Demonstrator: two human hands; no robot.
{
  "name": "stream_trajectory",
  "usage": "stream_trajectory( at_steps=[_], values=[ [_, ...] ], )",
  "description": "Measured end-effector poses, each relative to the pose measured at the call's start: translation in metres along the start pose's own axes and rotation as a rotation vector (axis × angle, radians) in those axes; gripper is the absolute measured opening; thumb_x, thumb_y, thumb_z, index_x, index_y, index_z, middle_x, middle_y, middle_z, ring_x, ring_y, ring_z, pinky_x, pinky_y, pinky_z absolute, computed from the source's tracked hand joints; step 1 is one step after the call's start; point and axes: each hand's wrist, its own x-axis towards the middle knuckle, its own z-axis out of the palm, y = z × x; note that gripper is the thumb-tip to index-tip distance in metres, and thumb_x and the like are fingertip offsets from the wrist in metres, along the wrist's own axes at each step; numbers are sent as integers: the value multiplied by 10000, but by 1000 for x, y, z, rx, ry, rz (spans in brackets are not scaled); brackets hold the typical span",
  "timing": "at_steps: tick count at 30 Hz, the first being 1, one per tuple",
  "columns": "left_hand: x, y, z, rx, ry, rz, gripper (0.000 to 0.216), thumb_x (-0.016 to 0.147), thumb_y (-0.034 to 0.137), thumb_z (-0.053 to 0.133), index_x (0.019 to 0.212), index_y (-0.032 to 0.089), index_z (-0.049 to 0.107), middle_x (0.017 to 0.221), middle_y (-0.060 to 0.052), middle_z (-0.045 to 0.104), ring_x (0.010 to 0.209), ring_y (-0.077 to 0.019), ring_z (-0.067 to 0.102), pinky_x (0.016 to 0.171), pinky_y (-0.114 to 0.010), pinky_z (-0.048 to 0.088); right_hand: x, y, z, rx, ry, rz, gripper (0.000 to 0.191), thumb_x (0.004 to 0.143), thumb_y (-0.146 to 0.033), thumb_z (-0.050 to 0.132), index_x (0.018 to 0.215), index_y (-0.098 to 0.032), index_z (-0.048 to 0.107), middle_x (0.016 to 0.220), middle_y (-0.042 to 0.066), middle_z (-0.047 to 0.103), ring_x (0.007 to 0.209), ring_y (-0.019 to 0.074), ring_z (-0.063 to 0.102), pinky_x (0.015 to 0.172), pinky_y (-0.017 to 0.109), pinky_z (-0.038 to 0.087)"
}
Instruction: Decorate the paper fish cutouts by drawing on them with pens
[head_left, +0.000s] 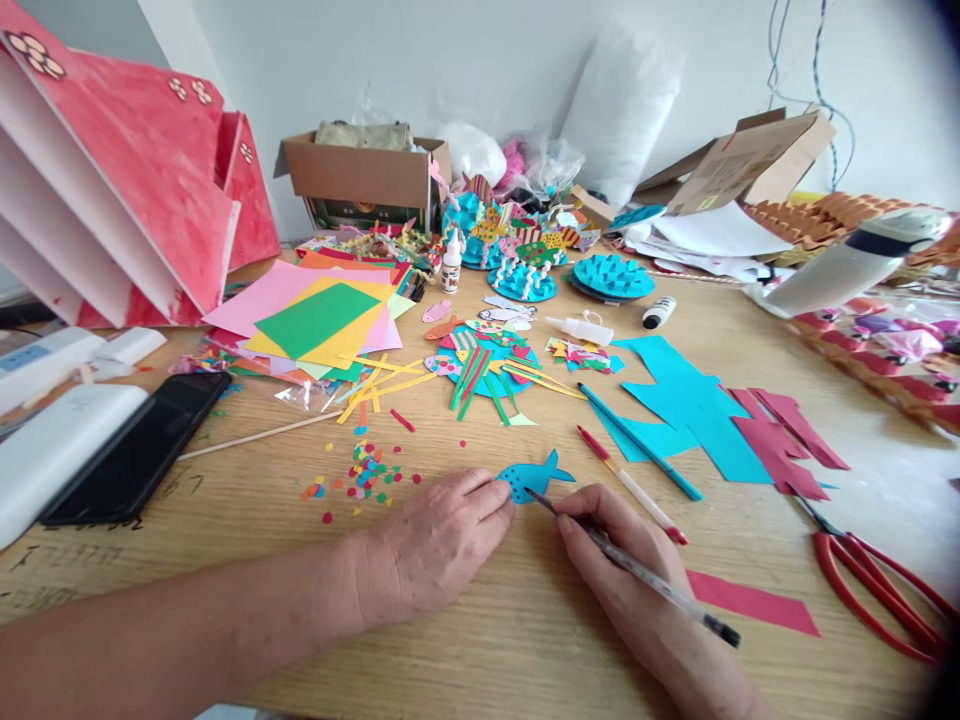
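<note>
A blue paper fish with dark dots lies on the wooden table. My left hand rests at its head end, fingers pressed together and fingertips holding it down. In my right hand a clear-barrelled pen is gripped, its dark tip touching the fish's body. Just beyond that hand lie a red-tipped pen and a blue pen. A red paper strip is at its right. Small coloured paper dots are scattered beyond my left hand.
Red-handled scissors lie at the right, near blue paper and red scraps. A decorated blue disc with strips sits mid-table. Coloured sheets, a phone and a glue bottle are farther left.
</note>
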Motion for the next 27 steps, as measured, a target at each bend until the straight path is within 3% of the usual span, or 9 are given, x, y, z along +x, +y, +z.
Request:
stream_trajectory(
  at_steps=[27],
  values=[
    [-1,1,3,31,3,13,205,881,97,437,1027,99,581,1078,-98,566,996,-211,507,905,-340,451,2,-1,0,-43,8,-37,111,773,-254,479,715,-212,564,542,-36,538,471,117,484,446,228,366]
  ],
)
